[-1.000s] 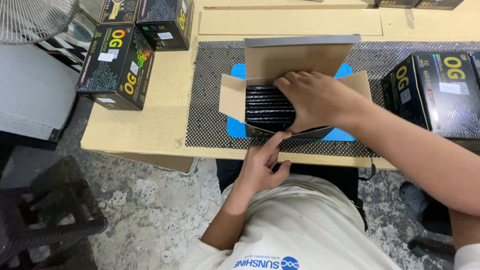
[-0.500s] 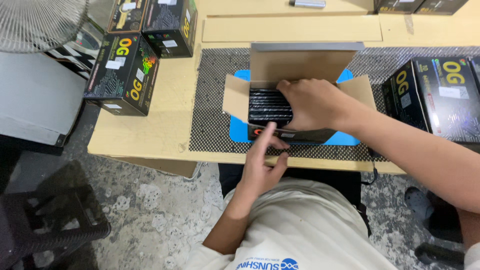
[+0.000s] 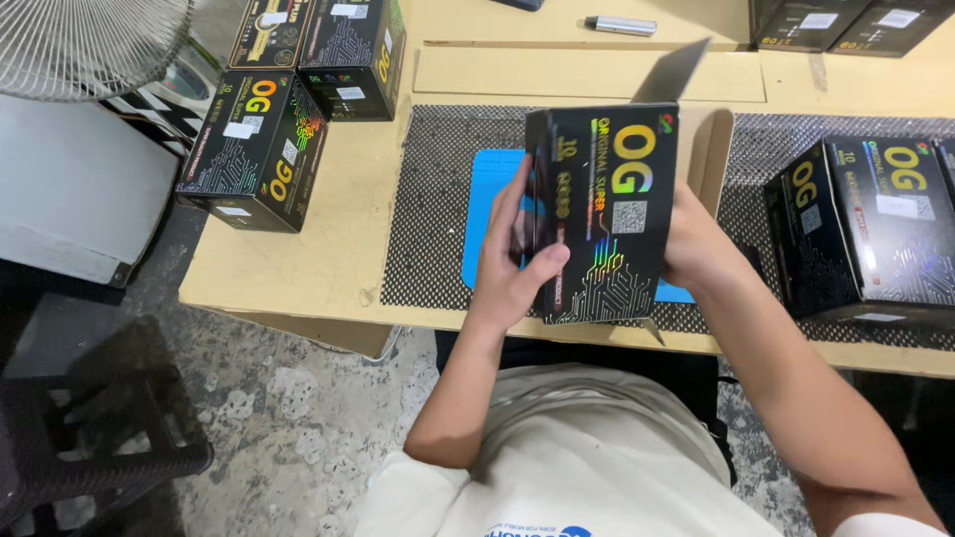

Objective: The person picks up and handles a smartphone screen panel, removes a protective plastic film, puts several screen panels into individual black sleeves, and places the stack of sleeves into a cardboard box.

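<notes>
Black and glossy, with yellow lettering and a rainbow circuit pattern, the box (image 3: 609, 214) is standing upright above the blue pad (image 3: 490, 214), lifted between both hands. The left hand (image 3: 512, 261) is gripping its left edge, thumb lying across the front face and fingers wrapping the side. The right hand (image 3: 699, 249) is clasping the right edge from behind, mostly hidden by the box, beside an open brown flap (image 3: 708, 154). Under the pad, a black mesh mat (image 3: 438, 199) is covering the wooden table (image 3: 328, 259). More black boxes are sitting around: two at the right (image 3: 865, 234), one at the left corner (image 3: 254, 149) and another just behind it (image 3: 353, 55). A silver pen (image 3: 621, 25) is lying at the far edge, and a fan (image 3: 80, 45) is showing at the upper left.
</notes>
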